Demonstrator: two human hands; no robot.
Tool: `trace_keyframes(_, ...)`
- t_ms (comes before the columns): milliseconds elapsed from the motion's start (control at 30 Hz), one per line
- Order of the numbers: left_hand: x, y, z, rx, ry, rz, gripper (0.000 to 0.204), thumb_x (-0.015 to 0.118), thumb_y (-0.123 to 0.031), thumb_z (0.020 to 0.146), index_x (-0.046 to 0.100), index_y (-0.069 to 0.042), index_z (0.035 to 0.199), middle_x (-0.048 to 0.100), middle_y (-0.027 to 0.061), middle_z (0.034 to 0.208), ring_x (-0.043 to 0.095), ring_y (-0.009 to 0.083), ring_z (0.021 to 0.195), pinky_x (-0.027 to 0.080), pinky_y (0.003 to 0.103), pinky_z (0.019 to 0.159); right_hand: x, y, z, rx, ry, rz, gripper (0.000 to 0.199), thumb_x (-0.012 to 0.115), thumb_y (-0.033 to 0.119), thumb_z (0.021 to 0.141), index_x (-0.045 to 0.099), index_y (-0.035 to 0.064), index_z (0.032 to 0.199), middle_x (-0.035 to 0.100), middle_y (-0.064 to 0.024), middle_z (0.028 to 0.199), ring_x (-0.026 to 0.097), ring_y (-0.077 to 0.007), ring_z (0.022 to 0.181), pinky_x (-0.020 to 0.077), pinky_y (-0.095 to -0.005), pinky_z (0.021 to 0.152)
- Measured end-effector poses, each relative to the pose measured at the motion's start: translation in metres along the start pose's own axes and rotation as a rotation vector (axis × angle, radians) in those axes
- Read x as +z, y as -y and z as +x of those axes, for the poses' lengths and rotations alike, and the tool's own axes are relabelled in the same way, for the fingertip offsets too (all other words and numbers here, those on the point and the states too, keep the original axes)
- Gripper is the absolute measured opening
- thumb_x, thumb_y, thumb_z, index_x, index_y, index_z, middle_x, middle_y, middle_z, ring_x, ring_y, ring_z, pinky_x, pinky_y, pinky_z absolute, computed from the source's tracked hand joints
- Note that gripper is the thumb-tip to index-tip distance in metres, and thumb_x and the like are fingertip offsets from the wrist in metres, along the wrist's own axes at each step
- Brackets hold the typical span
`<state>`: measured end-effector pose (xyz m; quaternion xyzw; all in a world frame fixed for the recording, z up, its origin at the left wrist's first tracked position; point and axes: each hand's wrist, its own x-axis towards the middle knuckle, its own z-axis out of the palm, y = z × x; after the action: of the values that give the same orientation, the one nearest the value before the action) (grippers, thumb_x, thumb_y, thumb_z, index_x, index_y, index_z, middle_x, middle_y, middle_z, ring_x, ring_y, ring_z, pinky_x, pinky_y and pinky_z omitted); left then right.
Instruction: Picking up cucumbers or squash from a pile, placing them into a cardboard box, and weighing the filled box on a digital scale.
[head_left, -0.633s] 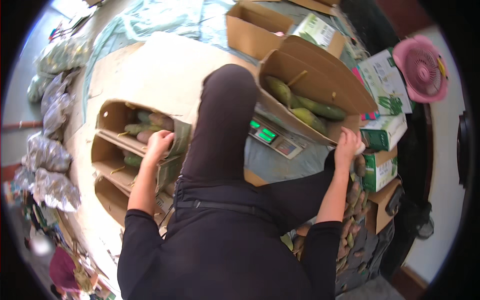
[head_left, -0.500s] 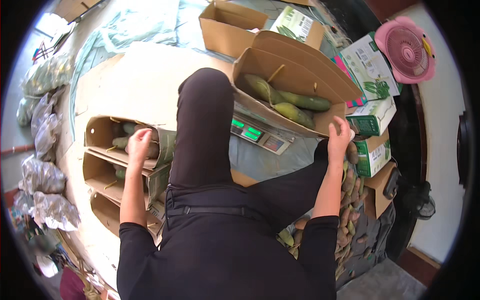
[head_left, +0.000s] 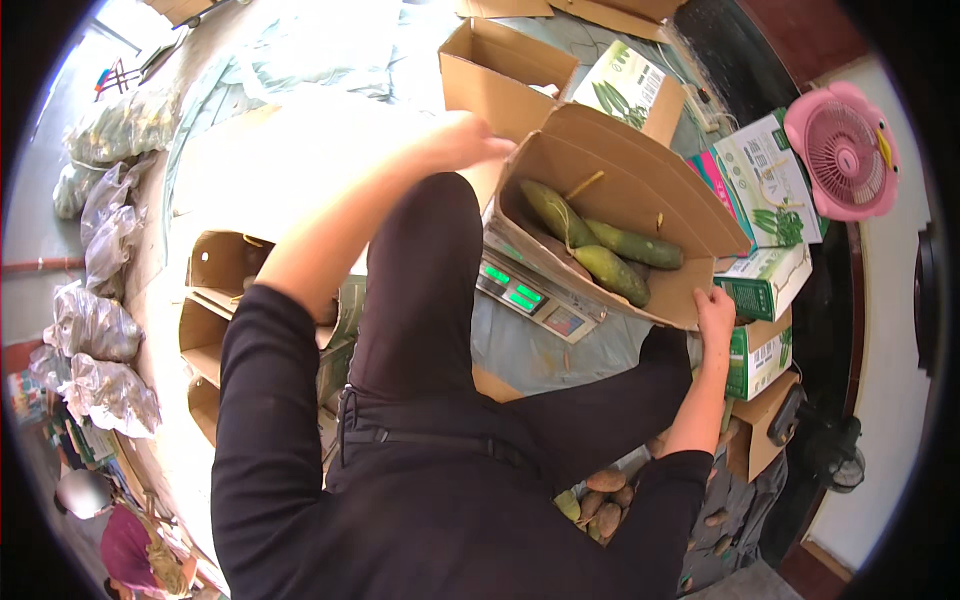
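Observation:
An open cardboard box stands tilted on a digital scale with green lit displays, in front of my raised knee. Inside lie several thick, long green vegetables that look like gourds or large cucumbers. My right hand grips the near right corner of the box, thumb on its edge. Across the knee reaches my left hand, its fingers stretched out towards the far left corner of the box; glare blurs them, and whether they touch the cardboard I cannot tell.
Left of my leg, more open boxes are stacked on their sides. Printed boxes and a pink fan stand to the right. Another open box is behind. Brown tubers lie beside my right leg; filled plastic bags line the left.
My left hand has left the stacked boxes and swung up and right to the box on the scale. My right hand has closed on that box's near right corner.

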<state>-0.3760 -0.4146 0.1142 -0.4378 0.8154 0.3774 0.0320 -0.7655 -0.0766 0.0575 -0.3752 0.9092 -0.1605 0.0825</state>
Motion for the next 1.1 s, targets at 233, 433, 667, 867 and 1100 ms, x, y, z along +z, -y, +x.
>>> trace_keyframes(233,0.036,-0.027,0.04,0.038,0.154,0.353,0.035,0.058,-0.033,0.084,0.071,-0.001,0.079,0.068,0.0127,0.076,0.067,0.0238,0.073,0.053,0.038,0.073,-0.009,0.014,0.015,0.153,0.255,0.057,0.041,0.063,0.035,0.081,0.067,-0.0042,0.094,0.067,-0.0232,0.084,0.066,-0.0347,0.078,0.0482,-0.04,0.072)
trace_keyframes(433,0.041,-0.02,0.041,-0.007,0.097,0.365,0.029,0.054,-0.015,0.077,0.072,-0.009,0.1,0.069,0.0119,0.104,0.066,0.0286,0.097,0.052,0.04,0.082,-0.01,0.025,0.012,-0.009,0.238,0.085,0.037,0.061,0.03,0.085,0.066,-0.0033,0.1,0.068,-0.0198,0.089,0.065,-0.0295,0.082,0.0473,-0.0368,0.078)
trace_keyframes(667,0.016,0.004,0.032,-0.023,0.055,0.278,0.028,0.053,-0.016,0.078,0.072,-0.007,0.095,0.069,0.0147,0.099,0.066,0.0306,0.094,0.052,0.039,0.08,-0.027,0.062,0.021,0.044,0.235,0.249,0.028,0.061,0.016,0.086,0.067,-0.0054,0.102,0.069,-0.0118,0.093,0.062,-0.0184,0.084,0.047,-0.0316,0.078)
trace_keyframes(867,-0.023,0.06,0.027,-0.061,-0.128,0.199,0.033,0.056,-0.032,0.081,0.072,-0.003,0.087,0.067,0.0215,0.092,0.066,0.0329,0.09,0.051,0.041,0.081,-0.045,0.138,0.05,-0.131,0.247,0.254,0.028,0.058,0.019,0.087,0.066,-0.0051,0.098,0.068,-0.0111,0.083,0.06,-0.0167,0.075,0.0464,-0.0317,0.073)
trace_keyframes(1100,-0.091,0.17,0.029,0.16,-0.062,1.066,0.036,0.048,-0.01,0.086,0.062,-0.014,0.119,0.061,0.0147,0.097,0.06,0.0305,0.087,0.051,0.038,0.074,-0.012,0.265,0.072,-0.357,0.225,0.253,0.028,0.058,0.023,0.088,0.066,-0.0031,0.095,0.067,-0.0106,0.077,0.058,-0.0151,0.071,0.046,-0.0317,0.069)
